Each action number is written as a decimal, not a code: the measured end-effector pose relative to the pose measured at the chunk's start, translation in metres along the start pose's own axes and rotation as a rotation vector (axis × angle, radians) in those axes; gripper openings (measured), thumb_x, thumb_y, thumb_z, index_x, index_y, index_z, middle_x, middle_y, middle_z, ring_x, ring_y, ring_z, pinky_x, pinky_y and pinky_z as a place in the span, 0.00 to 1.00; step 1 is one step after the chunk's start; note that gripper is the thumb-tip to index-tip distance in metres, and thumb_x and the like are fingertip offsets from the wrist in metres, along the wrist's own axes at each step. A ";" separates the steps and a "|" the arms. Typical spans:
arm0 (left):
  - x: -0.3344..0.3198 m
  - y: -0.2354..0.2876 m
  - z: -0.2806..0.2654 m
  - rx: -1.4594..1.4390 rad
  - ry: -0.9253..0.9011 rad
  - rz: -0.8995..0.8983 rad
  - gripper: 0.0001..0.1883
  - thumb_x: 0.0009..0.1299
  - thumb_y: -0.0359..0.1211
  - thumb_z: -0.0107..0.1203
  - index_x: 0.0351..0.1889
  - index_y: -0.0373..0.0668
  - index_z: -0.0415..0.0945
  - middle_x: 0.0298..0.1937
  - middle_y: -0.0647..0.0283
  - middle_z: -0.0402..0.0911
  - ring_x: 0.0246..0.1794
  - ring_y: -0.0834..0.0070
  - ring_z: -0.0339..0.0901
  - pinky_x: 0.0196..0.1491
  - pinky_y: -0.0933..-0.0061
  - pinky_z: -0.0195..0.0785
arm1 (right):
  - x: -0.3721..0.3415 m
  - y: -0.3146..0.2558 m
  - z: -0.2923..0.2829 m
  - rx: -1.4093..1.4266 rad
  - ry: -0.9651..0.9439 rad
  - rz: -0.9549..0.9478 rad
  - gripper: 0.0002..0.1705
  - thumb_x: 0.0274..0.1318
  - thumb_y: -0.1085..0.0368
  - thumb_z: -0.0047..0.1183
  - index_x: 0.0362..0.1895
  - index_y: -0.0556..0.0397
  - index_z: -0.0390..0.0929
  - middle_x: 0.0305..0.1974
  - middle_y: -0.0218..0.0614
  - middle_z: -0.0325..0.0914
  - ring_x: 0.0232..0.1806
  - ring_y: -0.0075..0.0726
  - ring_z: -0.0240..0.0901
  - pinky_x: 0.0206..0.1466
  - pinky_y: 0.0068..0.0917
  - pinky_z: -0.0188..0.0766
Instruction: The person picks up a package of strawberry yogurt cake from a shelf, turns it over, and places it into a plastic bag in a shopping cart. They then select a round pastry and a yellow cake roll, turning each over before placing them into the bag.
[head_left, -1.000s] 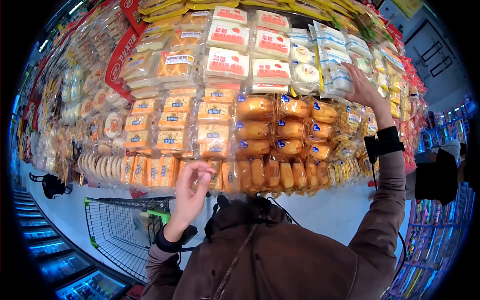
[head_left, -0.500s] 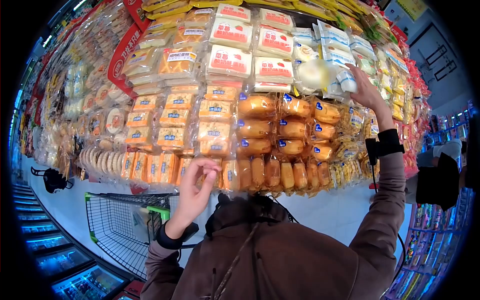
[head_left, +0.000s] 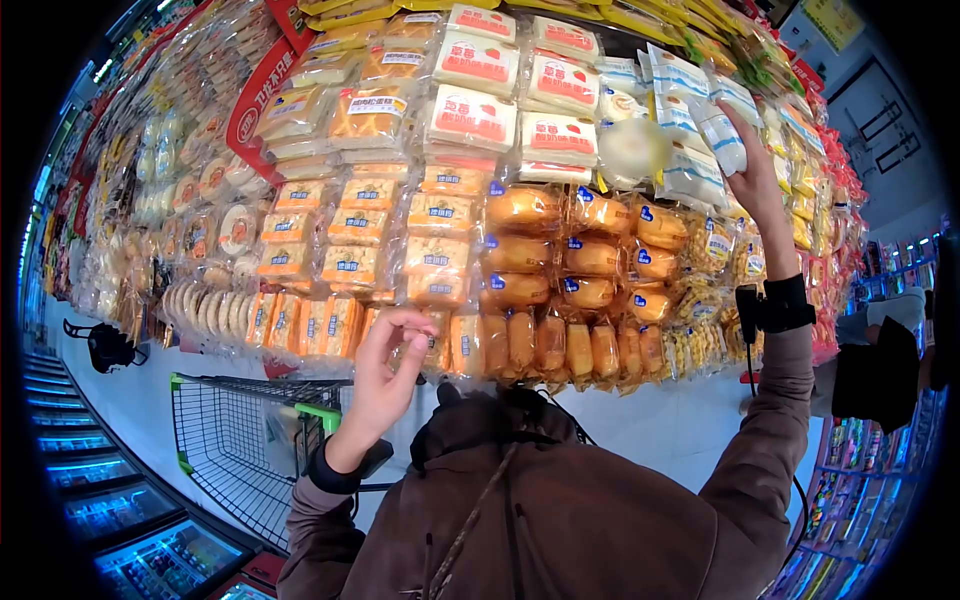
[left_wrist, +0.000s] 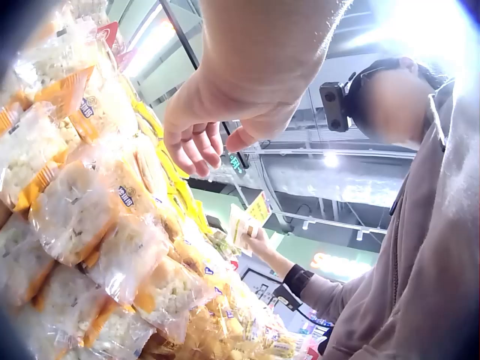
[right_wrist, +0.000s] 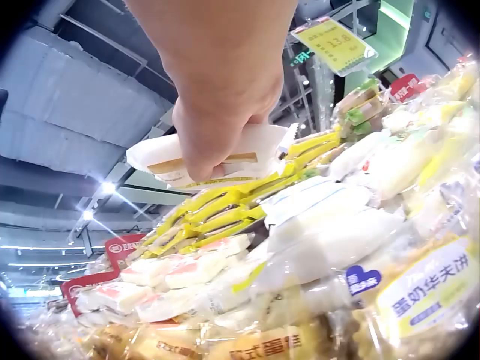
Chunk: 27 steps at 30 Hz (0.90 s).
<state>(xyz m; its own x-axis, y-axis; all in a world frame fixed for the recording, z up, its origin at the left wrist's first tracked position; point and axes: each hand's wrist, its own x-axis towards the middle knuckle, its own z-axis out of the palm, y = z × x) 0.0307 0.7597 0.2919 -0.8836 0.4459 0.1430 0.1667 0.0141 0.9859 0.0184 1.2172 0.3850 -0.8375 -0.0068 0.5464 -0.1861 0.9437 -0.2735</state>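
- Your right hand (head_left: 753,165) holds a white pack (head_left: 722,145) in a narrow pinch. In the right wrist view the thumb lies across the near face; the fingers behind are mostly hidden.
- The pack is inside this grip, raised above the display. The blue-printed packs (head_left: 690,178) lie just to the left of the grip and below it, and the golden loaves (head_left: 525,206) lie farther left and closer to your body.
- Your left hand (head_left: 388,368) is well apart from the grip, on the left and nearer to your body. Its fingers are loosely curled, and I see nothing held in them.
- What is done, as I judge: taking the pack is finished, because it hangs free from the pile. What is left: it is not yet set down anywhere. The cart (head_left: 215,420) stands well away from the grip, to the left and nearer to your body; something pale shows through its mesh, but I cannot tell what.
- The long axis of the pack runs nearly level across the grip in the right wrist view, its right end slightly higher. In the head view the same axis slants, with the far end to the left. A strip of brown and yellow print faces your wrist; which end is the top, I cannot tell.
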 end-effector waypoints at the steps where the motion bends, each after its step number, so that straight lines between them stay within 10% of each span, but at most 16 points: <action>1: 0.001 0.001 0.000 0.005 -0.003 0.000 0.07 0.67 0.27 0.45 0.41 0.36 0.66 0.39 0.63 0.74 0.41 0.79 0.71 0.48 0.78 0.61 | 0.003 -0.011 0.000 0.000 0.030 -0.027 0.40 0.37 0.81 0.49 0.60 0.44 0.59 0.54 0.43 0.65 0.58 0.47 0.60 0.57 0.31 0.59; 11: 0.035 0.046 0.024 -0.445 -0.377 0.120 0.27 0.68 0.26 0.40 0.64 0.35 0.44 0.64 0.53 0.54 0.63 0.69 0.55 0.61 0.67 0.49 | 0.004 -0.199 0.031 0.034 -0.008 -0.500 0.34 0.37 0.71 0.53 0.56 0.55 0.62 0.52 0.48 0.66 0.52 0.52 0.66 0.52 0.38 0.66; 18: 0.032 0.059 0.028 -0.665 -0.164 -0.050 0.23 0.70 0.34 0.40 0.61 0.35 0.52 0.57 0.60 0.63 0.57 0.76 0.61 0.56 0.72 0.55 | -0.003 -0.246 0.072 -0.311 -0.080 -0.630 0.29 0.42 0.64 0.49 0.53 0.58 0.62 0.53 0.45 0.63 0.56 0.50 0.58 0.52 0.44 0.61; 22: 0.032 0.048 0.015 -0.682 0.017 -0.145 0.20 0.71 0.34 0.39 0.59 0.36 0.55 0.53 0.62 0.67 0.53 0.77 0.65 0.55 0.73 0.60 | 0.008 -0.252 0.067 0.101 -0.371 -0.633 0.37 0.34 0.66 0.57 0.55 0.56 0.61 0.58 0.46 0.58 0.59 0.51 0.56 0.57 0.44 0.59; 27: 0.029 0.035 -0.007 -0.815 0.039 -0.132 0.20 0.71 0.32 0.37 0.59 0.34 0.53 0.54 0.56 0.66 0.52 0.68 0.68 0.51 0.65 0.67 | 0.012 -0.244 0.075 0.616 -0.301 -0.285 0.36 0.41 0.71 0.57 0.58 0.54 0.57 0.59 0.47 0.57 0.60 0.48 0.56 0.60 0.36 0.56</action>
<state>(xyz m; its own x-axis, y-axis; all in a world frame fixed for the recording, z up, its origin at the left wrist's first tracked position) 0.0083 0.7671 0.3316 -0.8909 0.4542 0.0095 -0.2959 -0.5960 0.7464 0.0150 0.9620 0.3992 -0.8019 -0.3974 0.4461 -0.5975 0.5358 -0.5966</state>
